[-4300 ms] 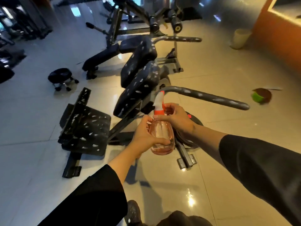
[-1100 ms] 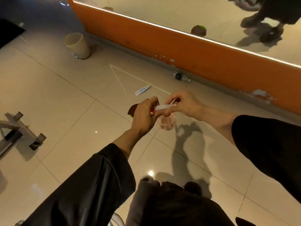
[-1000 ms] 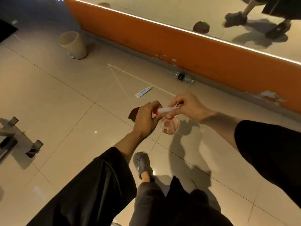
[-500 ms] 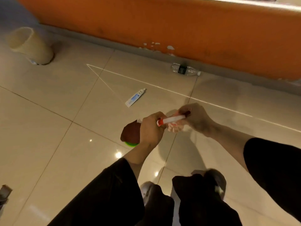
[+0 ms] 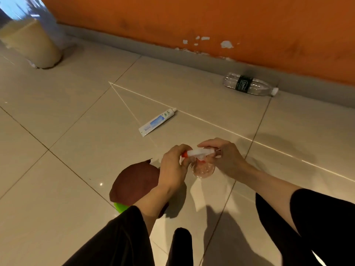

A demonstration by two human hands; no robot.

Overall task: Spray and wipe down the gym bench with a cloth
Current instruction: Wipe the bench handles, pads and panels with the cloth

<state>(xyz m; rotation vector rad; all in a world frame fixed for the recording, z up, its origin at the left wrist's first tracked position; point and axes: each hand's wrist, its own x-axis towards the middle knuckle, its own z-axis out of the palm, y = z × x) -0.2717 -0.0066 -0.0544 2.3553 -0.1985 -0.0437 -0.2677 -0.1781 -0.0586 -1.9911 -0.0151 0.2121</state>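
- Head view puts us looking down at a tiled floor (image 5: 57,189), with both of our hands gathered on the spray bottle (image 5: 202,163) near the middle of the scene.
- Our left hand (image 5: 173,168) curls its fingers round the nozzle end of the white spray head, where the orange tip shows, so it is gripping the bottle at that point.
- Our right hand (image 5: 223,157) closes over the far-right end of the spray head, fingers bent round it; the clear pinkish body of the bottle hangs below and between both hands.
- We judge the step in hand to be fiddling with or tightening the sprayer head, a preparation before any spraying; whether the nozzle is turning we cannot tell.
- A dark brown cloth (image 5: 134,184) lies on the floor just left of our left hand, draped over something green (image 5: 120,206) at its near edge; we take it for the wiping cloth.
- Gym bench: not in view here, so neither spraying nor wiping can begin from this position.
- Next we would need to finish with the sprayer, pick up the cloth with one hand, and turn toward the bench.
- Farther off lie a toothpaste tube (image 5: 157,121), a clear water bottle (image 5: 249,86) by the orange wall (image 5: 192,16), and a beige bin (image 5: 32,47) at far left.
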